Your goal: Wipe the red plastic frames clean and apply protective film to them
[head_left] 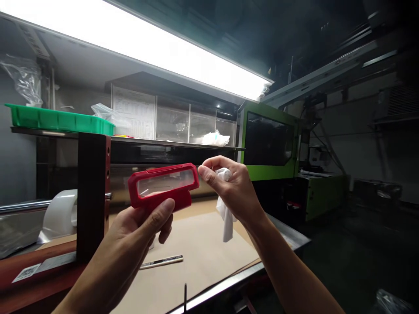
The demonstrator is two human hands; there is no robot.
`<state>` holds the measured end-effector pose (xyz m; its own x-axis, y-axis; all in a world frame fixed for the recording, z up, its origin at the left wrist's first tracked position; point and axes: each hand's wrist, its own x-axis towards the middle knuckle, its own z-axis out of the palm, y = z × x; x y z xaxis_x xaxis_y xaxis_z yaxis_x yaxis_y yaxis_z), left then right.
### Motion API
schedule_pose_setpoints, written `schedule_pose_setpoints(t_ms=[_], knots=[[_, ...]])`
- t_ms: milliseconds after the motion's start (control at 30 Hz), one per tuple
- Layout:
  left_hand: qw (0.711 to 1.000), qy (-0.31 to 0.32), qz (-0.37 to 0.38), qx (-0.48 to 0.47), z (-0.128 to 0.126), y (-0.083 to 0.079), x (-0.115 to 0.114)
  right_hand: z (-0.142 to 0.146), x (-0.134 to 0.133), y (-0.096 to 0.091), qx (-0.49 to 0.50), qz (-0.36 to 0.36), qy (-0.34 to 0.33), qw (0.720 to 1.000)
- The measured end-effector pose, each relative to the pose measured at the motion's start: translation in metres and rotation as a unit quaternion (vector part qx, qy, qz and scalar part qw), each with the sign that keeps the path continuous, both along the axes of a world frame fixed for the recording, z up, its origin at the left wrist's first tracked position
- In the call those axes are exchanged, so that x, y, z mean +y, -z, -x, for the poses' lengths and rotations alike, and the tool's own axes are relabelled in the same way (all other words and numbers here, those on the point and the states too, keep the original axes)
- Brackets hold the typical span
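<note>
Gripping a red frame [178, 195] above the tabletop [209, 257], the left hand [139, 226] closes its fingers underneath; the right hand [237, 185] clutches white cloth [225, 213] in curled fingers.

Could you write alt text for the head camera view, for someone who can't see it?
A left hand holds up a red frame with a clear window; the right hand grips a white cloth beside it, above a tan work surface.

Bare left hand [140, 226] with a rounded thumb tip and a short-cut thumbnail, slender left forearm [98, 274] uncovered from the wrist down to the view's lower edge, equally bare right hand [234, 189], smooth right forearm [278, 253] widening away from a narrow wrist
</note>
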<state>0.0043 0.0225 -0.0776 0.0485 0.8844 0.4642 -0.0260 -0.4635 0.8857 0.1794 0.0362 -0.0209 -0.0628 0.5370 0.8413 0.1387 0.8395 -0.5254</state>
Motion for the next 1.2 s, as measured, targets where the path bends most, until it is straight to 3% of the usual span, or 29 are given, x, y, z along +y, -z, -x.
schedule_pose_setpoints(t_ms=[267, 400, 567, 733, 967, 1200], knots=[[0.999, -0.012, 0.033, -0.021, -0.001, -0.001, -0.004, 0.009, -0.005, 0.006, -0.014, -0.044, 0.015, 0.999], [0.999, -0.016, 0.041, -0.003, -0.001, -0.004, -0.005, 0.013, -0.006, 0.012, -0.049, -0.111, 0.055, 0.991], [0.998, -0.003, 0.058, -0.015, 0.0, -0.007, -0.008, 0.017, 0.001, 0.019, -0.089, -0.257, 0.143, 0.952], [0.997, -0.005, 0.072, -0.033, -0.003, -0.011, -0.011, 0.024, 0.002, 0.024, -0.114, -0.352, 0.171, 0.913], [0.993, 0.01, 0.032, -0.114, -0.004, -0.021, -0.013, 0.038, 0.002, 0.026, -0.132, -0.388, 0.167, 0.897], [0.987, 0.027, -0.021, -0.154, 0.008, -0.031, -0.015, 0.053, 0.005, 0.015, -0.156, -0.384, 0.164, 0.895]])
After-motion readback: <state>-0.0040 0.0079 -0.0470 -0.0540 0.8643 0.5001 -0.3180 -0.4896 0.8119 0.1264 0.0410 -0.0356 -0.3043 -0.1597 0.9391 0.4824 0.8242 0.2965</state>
